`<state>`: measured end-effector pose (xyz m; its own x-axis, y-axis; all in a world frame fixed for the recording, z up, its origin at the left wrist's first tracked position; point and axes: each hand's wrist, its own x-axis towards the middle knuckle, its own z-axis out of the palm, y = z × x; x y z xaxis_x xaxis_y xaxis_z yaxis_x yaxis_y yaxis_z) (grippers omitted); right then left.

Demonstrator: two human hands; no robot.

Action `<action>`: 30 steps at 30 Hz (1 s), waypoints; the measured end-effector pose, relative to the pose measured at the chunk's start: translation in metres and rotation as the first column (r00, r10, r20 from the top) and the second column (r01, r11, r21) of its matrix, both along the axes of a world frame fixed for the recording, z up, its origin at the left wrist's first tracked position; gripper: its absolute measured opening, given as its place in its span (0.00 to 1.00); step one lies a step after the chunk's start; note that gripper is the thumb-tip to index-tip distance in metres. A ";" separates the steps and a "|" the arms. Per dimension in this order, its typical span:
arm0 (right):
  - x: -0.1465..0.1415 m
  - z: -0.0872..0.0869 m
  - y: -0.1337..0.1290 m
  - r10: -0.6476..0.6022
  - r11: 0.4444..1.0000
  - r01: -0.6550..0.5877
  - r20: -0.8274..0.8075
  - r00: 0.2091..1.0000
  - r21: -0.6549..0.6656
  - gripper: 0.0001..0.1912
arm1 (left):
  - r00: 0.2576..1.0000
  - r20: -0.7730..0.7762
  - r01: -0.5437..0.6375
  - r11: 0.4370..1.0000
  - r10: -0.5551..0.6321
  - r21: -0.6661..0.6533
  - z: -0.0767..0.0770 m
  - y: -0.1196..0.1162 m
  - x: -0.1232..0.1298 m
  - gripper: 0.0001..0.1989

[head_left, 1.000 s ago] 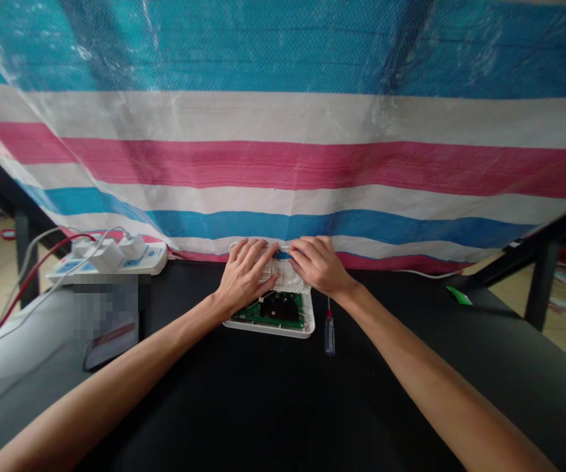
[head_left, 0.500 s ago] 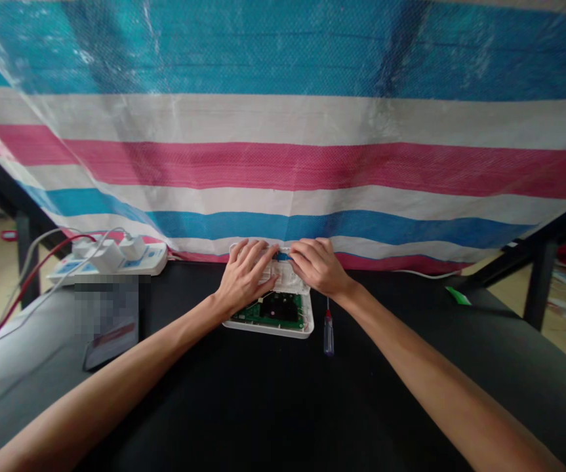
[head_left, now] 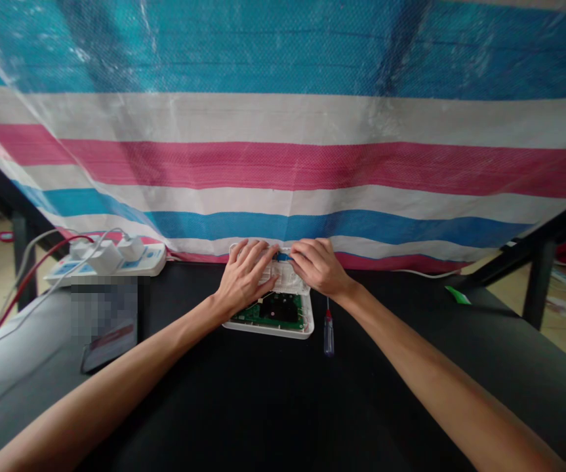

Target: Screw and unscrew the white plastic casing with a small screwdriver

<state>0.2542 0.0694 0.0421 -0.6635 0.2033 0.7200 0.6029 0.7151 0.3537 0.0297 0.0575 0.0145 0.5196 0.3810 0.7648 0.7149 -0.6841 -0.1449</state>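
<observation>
An opened white device casing [head_left: 307, 331] lies on the black table, with a green circuit board [head_left: 275, 318] in its near part. Across its far part is a white plastic piece [head_left: 290, 280]. My left hand [head_left: 247, 272] rests over the casing's left side, fingers spread on the white piece. My right hand [head_left: 319, 265] is at the far right of the casing, its fingers pinched at the white piece's far edge; what they grip there is too small to make out. Something small and blue [head_left: 283, 257] shows between the hands. Just right of the casing lies a screwdriver [head_left: 328, 334].
On the left are a white power strip [head_left: 149, 261] with plugs and cables, and a phone [head_left: 113, 341]. A green scrap [head_left: 458, 295] lies at the right. Behind the black table [head_left: 283, 406] hangs a striped sheet [head_left: 283, 167]; black frame bars stand at both sides.
</observation>
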 end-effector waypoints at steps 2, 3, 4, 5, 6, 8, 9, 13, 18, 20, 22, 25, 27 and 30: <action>0.001 0.002 0.000 0.003 0.999 -0.002 0.017 1.000 -0.036 0.11 | 1.000 0.001 -0.002 1.000 0.002 -0.002 0.000 0.000 0.000 0.26; 0.001 0.002 0.000 0.006 0.999 -0.005 0.017 1.000 -0.043 0.11 | 1.000 0.000 -0.003 1.000 0.003 -0.003 0.000 0.000 0.000 0.26; 0.001 0.001 -0.001 0.010 0.999 -0.009 0.008 1.000 -0.041 0.11 | 1.000 -0.001 -0.004 1.000 0.004 -0.005 0.000 0.000 0.000 0.27; 0.000 0.000 -0.002 0.013 0.999 -0.013 -0.010 1.000 -0.030 0.10 | 1.000 -0.003 -0.002 1.000 0.002 -0.004 0.000 0.000 0.000 0.27; -0.001 -0.002 -0.003 0.014 1.000 -0.015 -0.034 0.999 -0.014 0.10 | 1.000 -0.004 0.000 1.000 0.000 -0.004 0.000 0.000 0.000 0.27; -0.002 -0.003 -0.004 0.012 1.000 -0.011 -0.067 0.998 0.026 0.09 | 1.000 -0.003 0.008 1.000 -0.008 -0.005 -0.001 0.000 0.000 0.27; -0.002 -0.003 -0.004 0.008 0.999 -0.006 -0.067 0.998 0.038 0.09 | 1.000 -0.001 0.011 1.000 -0.011 -0.010 -0.001 0.000 0.000 0.27; 0.001 0.003 0.000 0.008 1.000 -0.008 0.042 0.999 -0.006 0.11 | 1.000 0.011 0.016 1.000 -0.016 -0.019 -0.001 0.000 0.000 0.28; 0.006 0.002 0.002 -0.017 0.999 0.018 0.034 0.999 -0.045 0.10 | 1.000 -0.001 0.013 1.000 -0.013 -0.028 -0.001 0.002 0.000 0.28; 0.005 -0.001 0.000 -0.046 0.999 0.045 -0.026 0.999 -0.013 0.09 | 1.000 0.005 0.006 0.999 -0.006 -0.035 -0.001 0.002 0.000 0.27; 0.002 -0.003 -0.003 -0.056 0.998 0.057 -0.056 0.997 0.021 0.08 | 1.000 0.025 -0.005 0.999 0.006 -0.041 -0.001 0.002 0.000 0.27; -0.002 -0.004 -0.005 -0.076 0.996 0.078 -0.052 0.996 0.042 0.08 | 0.998 0.055 -0.005 0.999 0.007 -0.047 -0.001 0.000 0.000 0.27; -0.002 -0.003 -0.006 -0.104 0.993 0.106 -0.047 0.993 0.042 0.08 | 0.998 0.063 0.002 0.999 0.001 -0.051 -0.001 0.000 0.000 0.27; 0.001 -0.003 -0.010 -0.112 0.993 0.114 -0.048 0.993 0.039 0.07 | 0.998 0.070 -0.002 0.999 0.005 -0.052 -0.001 -0.001 0.000 0.28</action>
<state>0.2554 0.0589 0.0396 -0.6044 0.2443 0.7583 0.6950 0.6269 0.3520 0.0292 0.0570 0.0139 0.4643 0.4225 0.7784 0.7243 -0.6869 -0.0592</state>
